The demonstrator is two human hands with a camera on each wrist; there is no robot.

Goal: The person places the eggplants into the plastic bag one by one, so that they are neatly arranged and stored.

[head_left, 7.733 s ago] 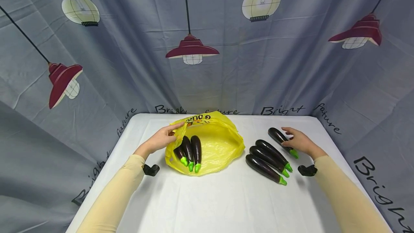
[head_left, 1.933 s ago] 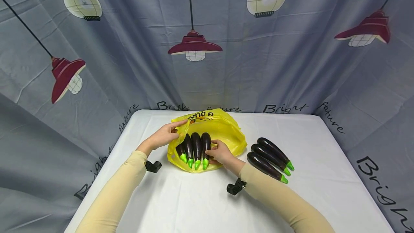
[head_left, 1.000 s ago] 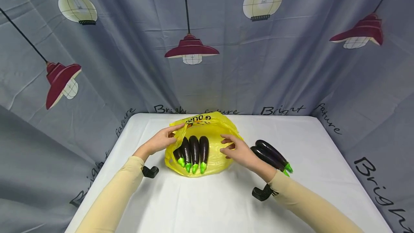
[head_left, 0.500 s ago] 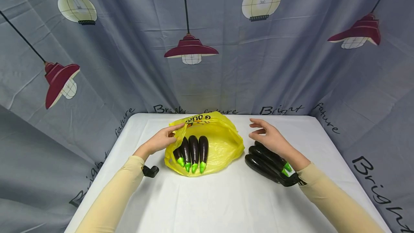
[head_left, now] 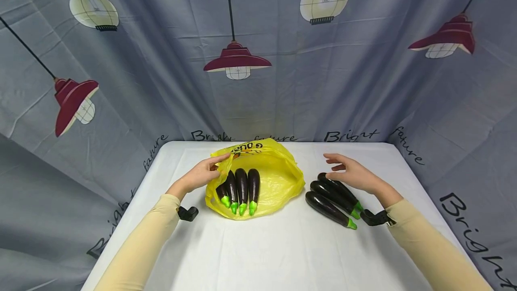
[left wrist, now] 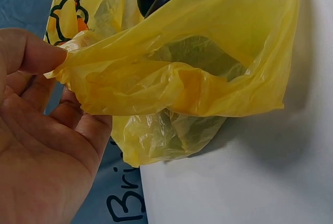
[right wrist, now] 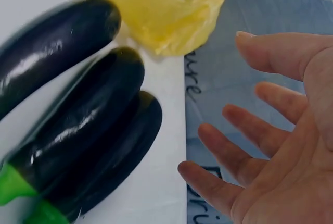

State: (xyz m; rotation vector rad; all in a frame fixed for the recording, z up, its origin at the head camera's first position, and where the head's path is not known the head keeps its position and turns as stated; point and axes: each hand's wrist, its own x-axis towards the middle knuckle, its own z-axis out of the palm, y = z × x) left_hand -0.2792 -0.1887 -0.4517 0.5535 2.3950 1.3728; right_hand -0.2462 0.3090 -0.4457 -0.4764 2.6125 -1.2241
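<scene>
The left hand (head_left: 201,175) pinches the rim of the yellow plastic bag (head_left: 278,178) near the far edge of the bench (head_left: 258,255) — four eggplants (head_left: 242,187) lie inside. The right hand (head_left: 353,175) — grip loosely spread, holding nothing — is close to three eggplants (head_left: 334,196) toward the right edge.

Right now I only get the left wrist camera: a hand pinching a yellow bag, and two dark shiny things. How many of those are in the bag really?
Observer: From the head view, four eggplants show inside the yellow bag.
Operator: Whoa, four! Are there any more that aren't in it?
Observer: Yes, three loose eggplants lie on the white table, to the right of the bag.
Operator: And the other hand, has it grabbed one?
Observer: No. The right wrist view shows the right hand holding nothing, its fingers apart.
</scene>
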